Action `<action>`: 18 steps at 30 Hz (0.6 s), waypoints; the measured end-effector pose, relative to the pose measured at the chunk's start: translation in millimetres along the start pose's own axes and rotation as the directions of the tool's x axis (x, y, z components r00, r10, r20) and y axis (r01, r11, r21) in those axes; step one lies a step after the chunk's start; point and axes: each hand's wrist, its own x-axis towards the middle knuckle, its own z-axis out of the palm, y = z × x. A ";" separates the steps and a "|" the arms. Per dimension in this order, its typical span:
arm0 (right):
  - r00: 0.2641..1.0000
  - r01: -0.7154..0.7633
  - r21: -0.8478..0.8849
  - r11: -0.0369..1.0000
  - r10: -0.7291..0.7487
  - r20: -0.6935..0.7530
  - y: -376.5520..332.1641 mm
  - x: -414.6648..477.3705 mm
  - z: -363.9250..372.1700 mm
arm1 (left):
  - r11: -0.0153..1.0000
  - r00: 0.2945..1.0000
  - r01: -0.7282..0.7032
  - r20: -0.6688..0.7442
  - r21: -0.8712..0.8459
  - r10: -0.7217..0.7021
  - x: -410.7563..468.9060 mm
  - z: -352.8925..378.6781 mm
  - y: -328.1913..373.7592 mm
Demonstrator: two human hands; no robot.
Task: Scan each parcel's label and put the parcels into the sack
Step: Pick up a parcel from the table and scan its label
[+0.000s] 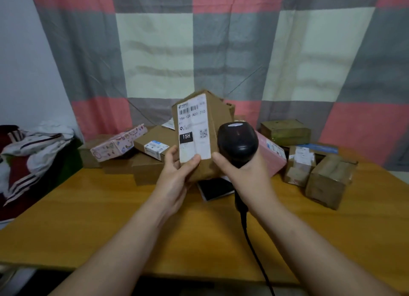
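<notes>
Right now your left hand (177, 173) grips the brown parcel (199, 134) by its lower end, label (193, 129) facing you, above the surface (110, 218). Your right hand (241, 173) clasps the scanner (238, 141), just beside it.

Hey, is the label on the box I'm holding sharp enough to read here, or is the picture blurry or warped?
Head view: on the label of the cardboard parcel in the left hand, large print like "15H" reads, fine print is soft. Head view: the wide lens bows the curtain checks near the edges. Head view: light is dim, even, no glare.
</notes>
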 end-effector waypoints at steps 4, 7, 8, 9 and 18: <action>0.996 -0.092 0.045 0.995 0.093 -0.012 6.1 -44.1 -11.2 | 0.997 0.997 -0.020 -0.076 0.078 0.026 -33.1 3.0 -10.8; 0.983 -0.175 0.050 0.983 0.178 -0.055 18.4 -71.5 -23.4 | 0.943 0.998 -0.043 -0.021 0.330 0.053 -55.9 2.5 -19.5; 0.977 -0.201 0.073 0.977 0.205 -0.063 23.1 -78.9 -28.0 | 0.911 0.998 -0.060 0.023 0.408 0.056 -63.3 2.0 -22.4; 0.970 -0.228 0.106 0.968 0.235 -0.056 27.8 -85.6 -31.9 | 0.882 0.996 -0.082 0.073 0.463 0.054 -69.5 1.2 -26.9; 0.917 -0.358 0.233 0.904 0.387 -0.093 70.8 -112.3 -53.9 | 0.779 0.984 -0.143 0.003 0.610 0.179 -71.8 11.6 -36.0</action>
